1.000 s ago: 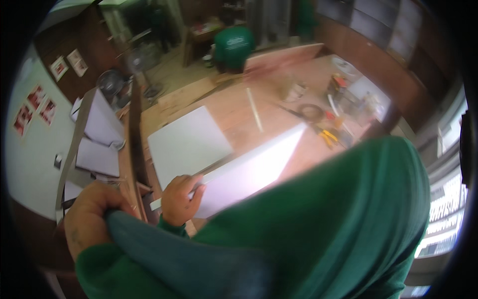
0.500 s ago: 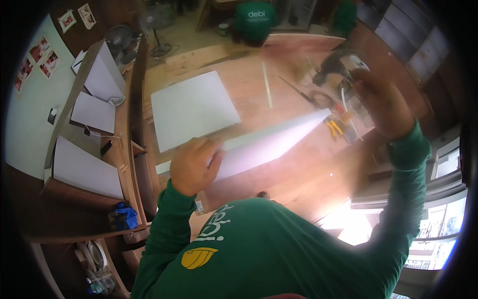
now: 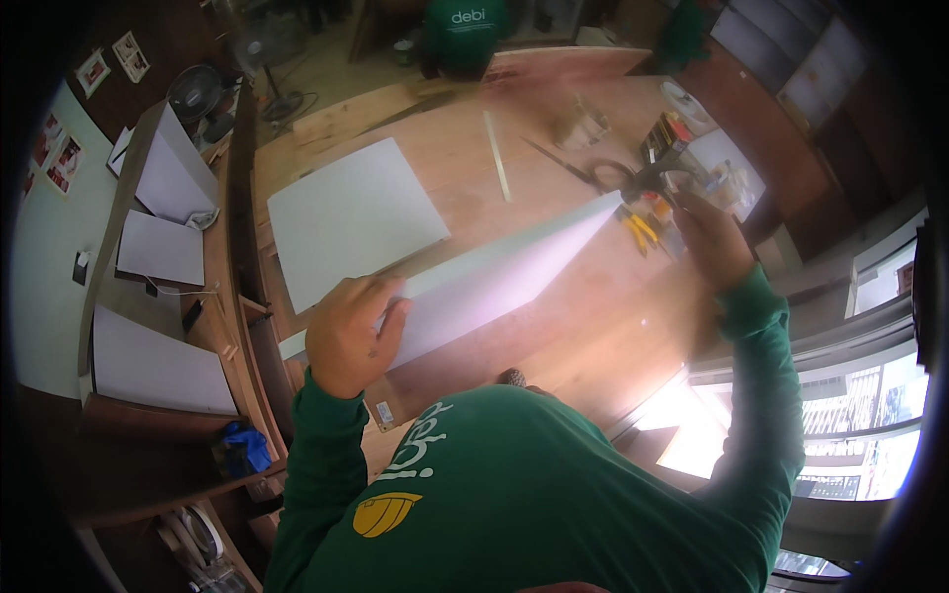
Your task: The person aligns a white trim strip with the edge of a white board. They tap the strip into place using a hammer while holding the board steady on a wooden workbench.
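Observation:
A white board [image 3: 484, 296] stands on its long edge on the wooden worktop, running from near left to far right. My left hand [image 3: 354, 334] is closed over its near end, thumb on the face towards me. My right hand [image 3: 710, 235] is closed around what looks like a hammer [image 3: 656, 178]; its dark head is beside the board's far right end, and I cannot tell whether they touch. Its handle is mostly hidden by the hand. Yellow-handled pliers [image 3: 641, 233] lie just below that end. Behind the board, a white square panel [image 3: 356, 219] lies flat.
A thin pale strip [image 3: 496, 158], a dark box [image 3: 665, 140] and a white tray [image 3: 743, 176] with small items sit on the wooden worktop [image 3: 583, 331]. White-panelled cabinet parts [image 3: 158, 361] stand at left. A co-worker in green [image 3: 463, 44] is at the far side.
My right hand has come down and left with the hammer, towards the board's far end. The left hand keeps its grip on the board. The whole view has shifted slightly.

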Tool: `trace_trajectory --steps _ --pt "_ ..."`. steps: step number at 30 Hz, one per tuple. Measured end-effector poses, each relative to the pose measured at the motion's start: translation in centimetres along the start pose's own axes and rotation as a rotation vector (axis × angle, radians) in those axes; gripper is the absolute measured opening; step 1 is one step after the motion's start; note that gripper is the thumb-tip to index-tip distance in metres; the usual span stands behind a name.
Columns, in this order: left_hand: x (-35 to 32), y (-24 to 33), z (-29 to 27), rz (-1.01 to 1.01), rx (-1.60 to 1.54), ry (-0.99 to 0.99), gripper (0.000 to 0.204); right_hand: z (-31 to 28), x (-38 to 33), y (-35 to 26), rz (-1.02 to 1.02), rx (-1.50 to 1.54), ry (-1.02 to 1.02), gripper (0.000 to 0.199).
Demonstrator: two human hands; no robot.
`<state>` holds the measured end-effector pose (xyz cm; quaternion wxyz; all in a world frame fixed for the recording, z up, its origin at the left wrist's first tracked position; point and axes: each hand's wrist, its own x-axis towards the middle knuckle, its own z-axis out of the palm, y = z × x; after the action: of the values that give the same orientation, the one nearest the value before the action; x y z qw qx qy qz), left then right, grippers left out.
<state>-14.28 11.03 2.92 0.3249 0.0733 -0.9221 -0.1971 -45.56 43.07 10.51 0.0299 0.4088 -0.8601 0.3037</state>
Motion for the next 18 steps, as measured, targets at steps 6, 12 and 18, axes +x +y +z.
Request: trace_trajectory --steps 6,12,18 --pt "0.1 0.1 0.0 0.002 0.002 0.001 0.021 2.0 0.5 1.7 -0.039 -0.164 -0.014 0.027" --pt "0.0 0.3 0.0 0.001 -0.012 -0.001 0.021 2.3 0.4 3.0 -0.022 -0.199 -0.02 0.029" --pt "-0.1 0.4 -0.1 -0.005 0.0 -0.017 0.021 0.9 -0.7 2.0 0.073 -0.061 0.076 0.027"
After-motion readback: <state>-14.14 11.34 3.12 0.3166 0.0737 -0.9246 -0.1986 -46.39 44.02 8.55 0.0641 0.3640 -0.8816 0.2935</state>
